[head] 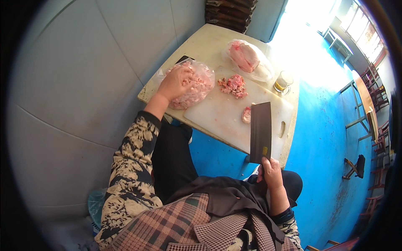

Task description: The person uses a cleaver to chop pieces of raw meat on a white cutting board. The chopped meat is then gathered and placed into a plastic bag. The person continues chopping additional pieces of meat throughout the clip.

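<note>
My left hand [179,82] rests in the mouth of a clear plastic bag [205,73] of diced pale pink meat [183,102]; whether its fingers grip any pieces is hidden. In my right hand [272,171] is the handle of a dark-bladed cleaver [261,131], its broad blade upright over the near right part of a white plastic cutting board [216,117]. Just left of the blade lies a small piece of meat [246,115], partly covered by it. A small heap of chopped meat [234,86] sits towards the board's far side.
A larger raw meat piece [245,56] lies in a clear bag at the table's far side. A glass mug [283,82] with yellowish liquid stands near the right edge of the table [207,34]. A wall is on the left; a small stool [356,166] stands on the blue floor.
</note>
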A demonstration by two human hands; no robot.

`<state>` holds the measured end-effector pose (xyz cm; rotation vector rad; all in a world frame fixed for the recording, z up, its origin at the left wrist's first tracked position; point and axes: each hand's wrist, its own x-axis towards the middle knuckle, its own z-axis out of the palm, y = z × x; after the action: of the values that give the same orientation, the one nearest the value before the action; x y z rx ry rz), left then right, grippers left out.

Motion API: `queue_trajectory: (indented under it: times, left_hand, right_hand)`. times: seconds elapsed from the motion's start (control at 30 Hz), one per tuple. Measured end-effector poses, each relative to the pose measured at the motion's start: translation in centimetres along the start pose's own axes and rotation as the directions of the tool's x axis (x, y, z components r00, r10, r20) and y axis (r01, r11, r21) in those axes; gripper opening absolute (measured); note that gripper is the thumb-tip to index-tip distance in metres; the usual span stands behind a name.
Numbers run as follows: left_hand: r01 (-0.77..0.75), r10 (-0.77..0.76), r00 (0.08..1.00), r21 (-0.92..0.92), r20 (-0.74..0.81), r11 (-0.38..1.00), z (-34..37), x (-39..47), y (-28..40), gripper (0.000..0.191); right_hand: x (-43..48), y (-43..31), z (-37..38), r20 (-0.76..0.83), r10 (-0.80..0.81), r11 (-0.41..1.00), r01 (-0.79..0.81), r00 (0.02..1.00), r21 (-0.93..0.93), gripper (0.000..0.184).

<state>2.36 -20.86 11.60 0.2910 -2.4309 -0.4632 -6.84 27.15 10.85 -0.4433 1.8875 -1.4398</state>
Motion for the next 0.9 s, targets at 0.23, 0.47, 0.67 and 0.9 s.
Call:
queue_trajectory:
  times: [0.23,0.47,0.67,0.9]
  left_hand:
    - [0.384,-0.226,0.863,0.296,-0.451,0.874,-2.0,-3.5,0.0,0.056]
    - [0.779,-0.759,0.621,0.045,-0.197,0.626,-1.6,-4.7,-3.8,0.053]
    - [0.693,-0.769,0.522,-0.343,-0.368,0.634,0.2,-5.4,-5.8,0.032]
    - [0.584,-0.717,0.556,-0.416,-0.421,0.697,-0.1,-4.0,-4.4,0.024]
  right_hand:
    - [-0.4,1.0,-0.4,-0.021,0.046,0.991,-0.048,0.999,-0.123,0.027]
    - [1.9,1.2,0.8,0.170,-0.461,0.442,0.392,0.871,-0.807,0.049]
    - [8.3,2.0,3.5,0.237,-0.522,0.206,0.391,0.819,-0.897,0.043]
    - [10.0,0.3,4.4,0.208,-0.696,0.205,0.467,0.688,-0.860,0.023]
